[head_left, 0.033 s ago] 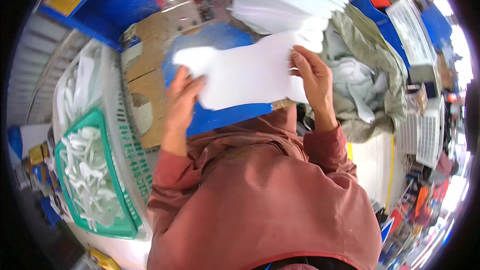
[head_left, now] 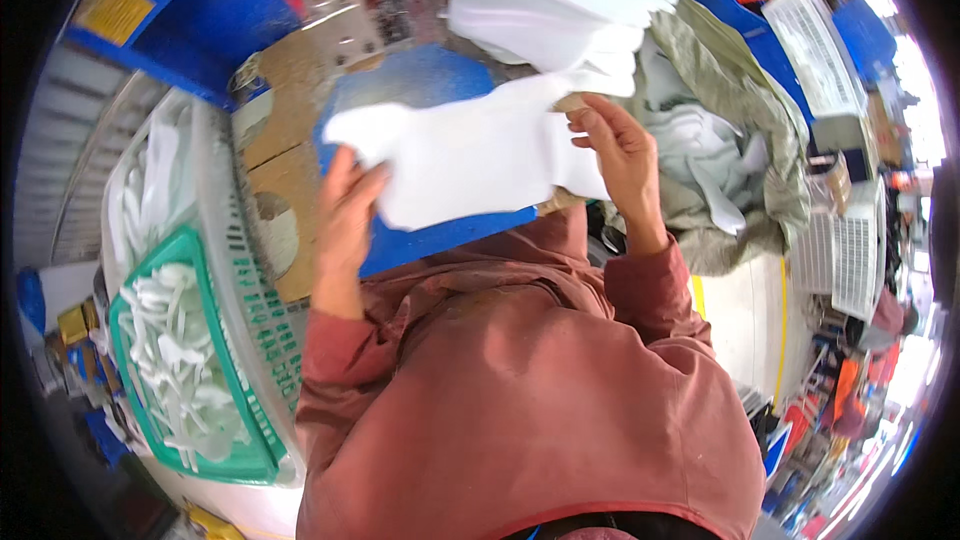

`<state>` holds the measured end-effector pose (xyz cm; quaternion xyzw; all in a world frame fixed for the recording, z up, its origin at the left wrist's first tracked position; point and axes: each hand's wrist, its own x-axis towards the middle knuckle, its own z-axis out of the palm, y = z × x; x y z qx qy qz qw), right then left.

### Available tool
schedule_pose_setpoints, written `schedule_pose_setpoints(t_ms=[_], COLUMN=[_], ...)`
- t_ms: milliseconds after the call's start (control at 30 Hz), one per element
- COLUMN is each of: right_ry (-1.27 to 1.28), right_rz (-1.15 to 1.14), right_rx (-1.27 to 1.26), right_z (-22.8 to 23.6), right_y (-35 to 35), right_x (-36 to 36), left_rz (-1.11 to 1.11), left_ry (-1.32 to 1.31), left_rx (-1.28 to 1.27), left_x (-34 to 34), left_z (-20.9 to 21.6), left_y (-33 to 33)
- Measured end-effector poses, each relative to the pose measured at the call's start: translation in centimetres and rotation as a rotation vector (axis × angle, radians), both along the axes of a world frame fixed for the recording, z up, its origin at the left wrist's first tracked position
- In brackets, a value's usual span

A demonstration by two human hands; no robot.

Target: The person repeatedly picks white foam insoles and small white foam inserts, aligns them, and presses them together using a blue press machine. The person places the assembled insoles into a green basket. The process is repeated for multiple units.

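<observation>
A thin white shaped sheet (head_left: 465,155) spans the space between my hands, over a blue work surface (head_left: 410,80). At its left end my left hand (head_left: 345,215) grips it, thumb on top and the other fingers partly hidden behind. My right hand (head_left: 622,150) is closed in a pinch by the right edge. A second white flap (head_left: 578,155) shows there below the fingers; whether it belongs to the same sheet I cannot tell. What sits between those right fingertips is hidden. Beyond, a pile of similar white sheets (head_left: 550,5) lies at the far side.
On the left, a green basket (head_left: 205,290) of white strips sits against a pale crate (head_left: 225,155). Brown cardboard (head_left: 285,105) lies beside the blue surface, near a metal fixture (head_left: 345,25). At right, an olive cloth sack (head_left: 785,180) holds white pieces (head_left: 710,160).
The white sheet and my left hand have shifted left and slightly nearer to me. My right hand has barely moved, so the sheet's main edge lies a little farther from its fingers.
</observation>
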<state>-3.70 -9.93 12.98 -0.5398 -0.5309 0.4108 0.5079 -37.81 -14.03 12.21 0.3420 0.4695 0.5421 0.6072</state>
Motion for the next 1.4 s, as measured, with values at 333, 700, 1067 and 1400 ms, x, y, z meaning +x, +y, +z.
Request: schedule_pose_setpoints(t_ms=[333,700,1067,1400], right_ry=[-0.876,-0.587,-0.920,-0.206], right_rz=[-0.029,-0.115,-0.174,-0.272], right_rx=[0.001,-0.027,-0.175,-0.065], right_z=[-8.2,-9.1,-8.0,-12.1], right_y=[-1.9,-3.0,-6.8,-6.6], right_x=[4.0,3.0,2.8,9.2], left_rz=[0.223,0.210,0.177,0.222], left_ry=[-0.098,-0.124,-0.094,-0.119], left_rx=[-0.002,0.001,-0.008,0.010], left_x=[-5.9,-5.2,-6.9,-6.9], left_z=[-2.7,-6.4,-7.3,-7.3], left_y=[-7.4,-7.6,-8.8,-9.0])
